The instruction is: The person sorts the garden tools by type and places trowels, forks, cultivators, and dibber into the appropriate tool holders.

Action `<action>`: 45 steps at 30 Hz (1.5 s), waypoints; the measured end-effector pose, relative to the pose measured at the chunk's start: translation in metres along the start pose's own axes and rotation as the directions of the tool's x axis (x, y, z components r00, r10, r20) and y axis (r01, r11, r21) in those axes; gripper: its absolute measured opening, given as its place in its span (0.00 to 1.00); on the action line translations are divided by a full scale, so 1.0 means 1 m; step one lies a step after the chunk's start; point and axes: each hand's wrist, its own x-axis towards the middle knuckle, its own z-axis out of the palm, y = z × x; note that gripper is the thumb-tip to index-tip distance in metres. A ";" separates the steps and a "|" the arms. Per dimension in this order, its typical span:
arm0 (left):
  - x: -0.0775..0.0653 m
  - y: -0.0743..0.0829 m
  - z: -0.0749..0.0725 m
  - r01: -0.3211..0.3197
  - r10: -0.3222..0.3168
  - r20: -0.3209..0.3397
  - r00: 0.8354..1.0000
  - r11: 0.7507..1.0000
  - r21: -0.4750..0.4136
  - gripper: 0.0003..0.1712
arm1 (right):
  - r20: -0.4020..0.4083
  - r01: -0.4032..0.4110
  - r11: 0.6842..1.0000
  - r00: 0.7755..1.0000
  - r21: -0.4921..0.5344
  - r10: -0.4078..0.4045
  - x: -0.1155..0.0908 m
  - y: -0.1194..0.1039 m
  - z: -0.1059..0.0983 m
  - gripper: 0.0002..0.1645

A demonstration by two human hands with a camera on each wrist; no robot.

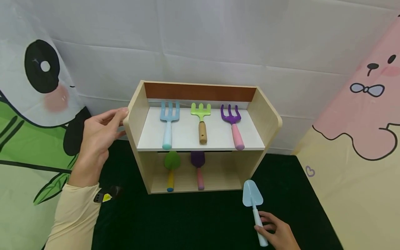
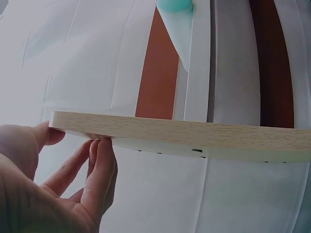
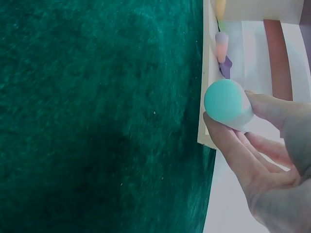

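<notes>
My left hand [image 1: 101, 133] grips the upper left side of a small two-tier wooden shelf [image 1: 271, 121], thumb at the panel's edge and fingers against its outer face in the left wrist view. At the lower right of the head view, my right hand [image 1: 275, 231] pinches the handle of a light blue toy trowel [image 1: 252, 194]. Its blade points up toward the shelf's lower right corner. In the right wrist view the rounded turquoise handle end [image 3: 224, 102] sits between thumb and fingers.
On the white upper tier lie a blue hand fork [image 1: 169, 118], a green one [image 1: 201, 111] and a purple one [image 1: 231, 118]. The lower tier holds a green trowel [image 1: 172, 160] and a purple trowel [image 1: 198, 159]. Dark green cloth [image 1: 175, 222] lies underneath; a white curtain [image 1: 212, 41] hangs behind.
</notes>
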 end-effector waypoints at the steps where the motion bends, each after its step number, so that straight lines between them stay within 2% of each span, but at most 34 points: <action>1: 0.000 0.000 0.000 0.000 0.000 -0.002 1.000 1.000 0.002 0.39 | -0.002 0.002 1.000 1.000 -0.004 -0.002 0.001 -0.001 0.001 0.36; 12: -0.001 -0.001 0.001 0.003 -0.003 -0.019 1.000 1.000 -0.021 0.38 | 0.025 0.024 1.000 0.999 -0.004 -0.024 0.018 -0.014 0.010 0.37; 24: 0.000 0.000 0.002 -0.006 0.005 -0.029 1.000 0.999 -0.032 0.37 | -0.015 0.101 0.994 0.995 -0.036 -0.101 0.038 -0.027 0.017 0.33; 33: 0.000 -0.001 0.002 -0.013 0.012 -0.014 1.000 0.999 -0.037 0.36 | -0.058 0.112 0.993 0.992 -0.023 -0.113 0.053 -0.033 0.025 0.29; 45: -0.003 0.002 0.000 -0.035 0.035 -0.010 0.999 0.999 0.006 0.39 | -0.098 0.172 0.985 0.980 -0.013 -0.173 0.073 -0.044 0.026 0.27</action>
